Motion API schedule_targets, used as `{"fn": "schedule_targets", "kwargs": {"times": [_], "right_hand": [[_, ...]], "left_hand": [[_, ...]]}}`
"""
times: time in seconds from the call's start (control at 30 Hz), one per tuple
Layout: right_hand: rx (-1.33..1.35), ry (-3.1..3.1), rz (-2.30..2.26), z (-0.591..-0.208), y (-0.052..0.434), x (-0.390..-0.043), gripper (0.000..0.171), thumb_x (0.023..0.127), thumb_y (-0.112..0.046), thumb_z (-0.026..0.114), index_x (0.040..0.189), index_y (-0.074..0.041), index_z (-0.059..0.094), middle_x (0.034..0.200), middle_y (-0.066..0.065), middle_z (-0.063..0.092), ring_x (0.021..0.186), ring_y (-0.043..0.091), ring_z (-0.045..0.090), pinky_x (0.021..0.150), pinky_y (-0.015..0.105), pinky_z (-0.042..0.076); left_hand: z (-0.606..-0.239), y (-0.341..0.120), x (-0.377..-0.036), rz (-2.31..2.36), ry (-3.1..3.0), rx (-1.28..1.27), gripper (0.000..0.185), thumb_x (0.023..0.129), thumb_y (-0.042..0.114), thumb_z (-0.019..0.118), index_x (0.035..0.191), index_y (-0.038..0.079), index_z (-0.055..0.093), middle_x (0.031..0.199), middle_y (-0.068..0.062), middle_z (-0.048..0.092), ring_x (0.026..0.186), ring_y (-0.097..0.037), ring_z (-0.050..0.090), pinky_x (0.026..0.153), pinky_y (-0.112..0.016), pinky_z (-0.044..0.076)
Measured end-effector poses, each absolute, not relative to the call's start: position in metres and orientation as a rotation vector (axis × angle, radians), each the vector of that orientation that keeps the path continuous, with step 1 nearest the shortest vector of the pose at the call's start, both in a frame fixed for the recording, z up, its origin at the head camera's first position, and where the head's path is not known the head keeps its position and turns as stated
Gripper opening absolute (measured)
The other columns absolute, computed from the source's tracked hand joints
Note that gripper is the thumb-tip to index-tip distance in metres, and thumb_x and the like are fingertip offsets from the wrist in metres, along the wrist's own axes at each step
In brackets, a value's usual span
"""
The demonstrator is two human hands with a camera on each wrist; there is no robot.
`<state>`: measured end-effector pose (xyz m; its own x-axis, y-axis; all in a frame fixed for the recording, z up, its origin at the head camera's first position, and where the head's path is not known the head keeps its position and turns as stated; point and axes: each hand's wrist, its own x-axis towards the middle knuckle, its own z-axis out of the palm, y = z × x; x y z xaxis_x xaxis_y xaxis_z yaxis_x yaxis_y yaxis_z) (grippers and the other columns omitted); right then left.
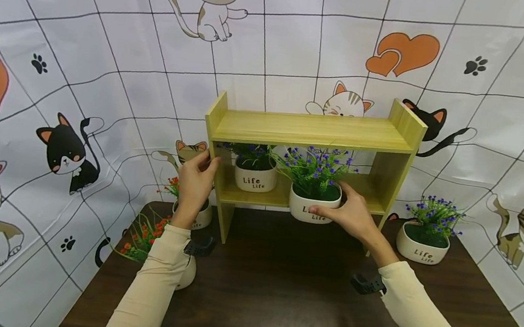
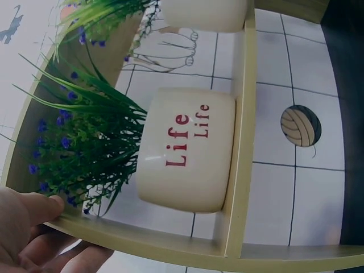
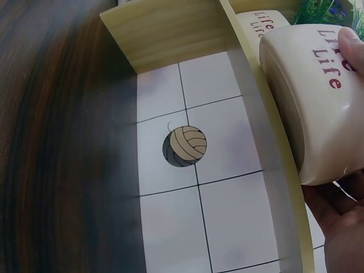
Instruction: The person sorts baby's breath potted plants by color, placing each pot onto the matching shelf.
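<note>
My right hand (image 1: 353,215) grips a white potted plant (image 1: 300,204) with purple flowers and "Life" lettering, thumb across its front and fingers round its right side. The pot stands at the front of the lower board of a light wooden shelf (image 1: 316,130); in the right wrist view its base (image 3: 287,108) overlaps the board's edge. On that board's left part sits another purple-flowered potted plant (image 2: 187,151), upright and apart from both hands. My left hand (image 1: 193,183) pinches the shelf's left side panel, its thumb (image 2: 42,207) on the inner side and fingers outside.
A third purple-flowered pot (image 1: 422,244) stands on the dark wooden table (image 1: 274,298) right of the shelf. To the left are two pots with orange-red flowers, one (image 1: 203,216) behind my left wrist, one (image 1: 188,274) partly hidden by the sleeve. A cat-print wall covering (image 1: 287,45) rises behind.
</note>
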<state>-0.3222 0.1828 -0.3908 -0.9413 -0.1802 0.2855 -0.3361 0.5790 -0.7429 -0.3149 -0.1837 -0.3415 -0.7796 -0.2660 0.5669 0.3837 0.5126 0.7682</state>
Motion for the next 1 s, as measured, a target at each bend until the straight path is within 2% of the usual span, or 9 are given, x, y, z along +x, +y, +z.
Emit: {"fn": "schedule_targets", "kwargs": {"times": [0.1,0.33,0.67,0.87,1.0], "right_hand": [[0.435,-2.62,1.301,-0.391,0.18,-0.326,0.091,0.082,-0.048,0.091,0.153,-0.008,0.05,0.133,0.02,0.069,0.114,0.035,0.068,0.094,0.048,0.054],[0.394,-2.618,1.355,-0.391,0.175,-0.334,0.101,0.082,-0.047,0.09,0.158,-0.004,0.04,0.143,0.023,0.061,0.125,0.039,0.063,0.103,0.053,0.05],[0.413,-2.628,1.351,-0.387,0.168,-0.35,0.107,0.082,-0.052,0.09,0.163,-0.007,0.036,0.15,0.02,0.057,0.132,0.039,0.06,0.108,0.057,0.049],[0.416,-2.658,1.335,-0.385,0.163,-0.361,0.111,0.084,-0.055,0.087,0.166,-0.004,0.031,0.154,0.024,0.054,0.134,0.041,0.06,0.109,0.059,0.05],[0.413,-2.685,1.355,-0.383,0.161,-0.367,0.114,0.086,-0.056,0.084,0.168,-0.003,0.025,0.157,0.025,0.05,0.136,0.042,0.059,0.11,0.058,0.05]], "left_hand": [[-0.342,-0.184,-0.315,-1.289,-2.108,-0.088,0.023,0.106,0.018,0.068,0.115,0.001,0.08,0.113,-0.02,0.081,0.101,-0.034,0.08,0.071,-0.022,0.051],[-0.342,-0.184,-0.314,-1.288,-2.107,-0.082,0.025,0.106,0.018,0.068,0.12,0.001,0.079,0.114,-0.02,0.08,0.101,-0.035,0.079,0.079,-0.043,0.058],[-0.341,-0.183,-0.314,-1.303,-2.085,-0.088,0.025,0.105,0.014,0.069,0.123,-0.002,0.078,0.116,-0.023,0.079,0.104,-0.038,0.078,0.086,-0.053,0.061],[-0.342,-0.183,-0.315,-1.286,-2.099,-0.083,0.025,0.105,0.014,0.068,0.122,-0.002,0.078,0.116,-0.022,0.079,0.103,-0.038,0.079,0.084,-0.053,0.061],[-0.341,-0.183,-0.315,-1.285,-2.112,-0.078,0.026,0.106,0.016,0.068,0.123,0.0,0.078,0.116,-0.021,0.079,0.103,-0.036,0.079,0.08,-0.043,0.061]]}}
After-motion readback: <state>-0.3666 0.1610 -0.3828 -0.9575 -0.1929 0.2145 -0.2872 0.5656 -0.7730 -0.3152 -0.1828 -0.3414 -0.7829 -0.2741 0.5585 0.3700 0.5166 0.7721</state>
